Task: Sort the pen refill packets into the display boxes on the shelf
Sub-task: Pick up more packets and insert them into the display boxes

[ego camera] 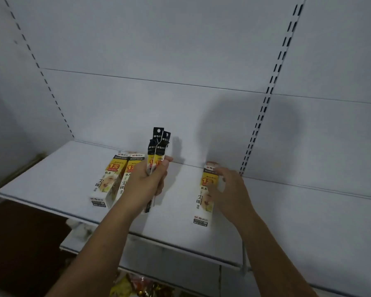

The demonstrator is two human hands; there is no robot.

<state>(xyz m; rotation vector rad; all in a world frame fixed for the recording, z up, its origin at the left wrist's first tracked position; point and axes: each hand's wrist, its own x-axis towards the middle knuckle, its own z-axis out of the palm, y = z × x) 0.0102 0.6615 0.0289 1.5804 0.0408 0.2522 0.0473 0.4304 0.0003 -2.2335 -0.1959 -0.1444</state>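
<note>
The grip of the left hand (pixel 150 181) is pressed together round a small bunch of pen refill packets (pixel 157 144), fingers curled across their front and the thumb up along the right side. The packets stand nearly upright out of the fist. Their black header cards with punched hang holes fan slightly apart at the top, and their lower ends poke out below the heel of the hand. The bunch is held above the white shelf (pixel 51 179), not resting on it, just right of two display boxes. The nearer box (pixel 125 179) is partly covered by the left wrist. The outer box (pixel 107 183) lies touching it on its left. Both lie flat with yellow price panels toward the back and white ends toward the front edge. Well apart to the right, a third box (pixel 204 202) lies flat the same way on the shelf. The right hand (pixel 227 187) is on its far half, fingers bent over its upper right edge and the thumb across the printed face, so its grip holds the box lightly. The hand is a little blurred. Behind stands a pale back panel (pixel 159 50) with a slotted upright (pixel 274 78) on the right. Below the shelf, some yellow packaging (pixel 137 288) shows at the bottom edge.
</note>
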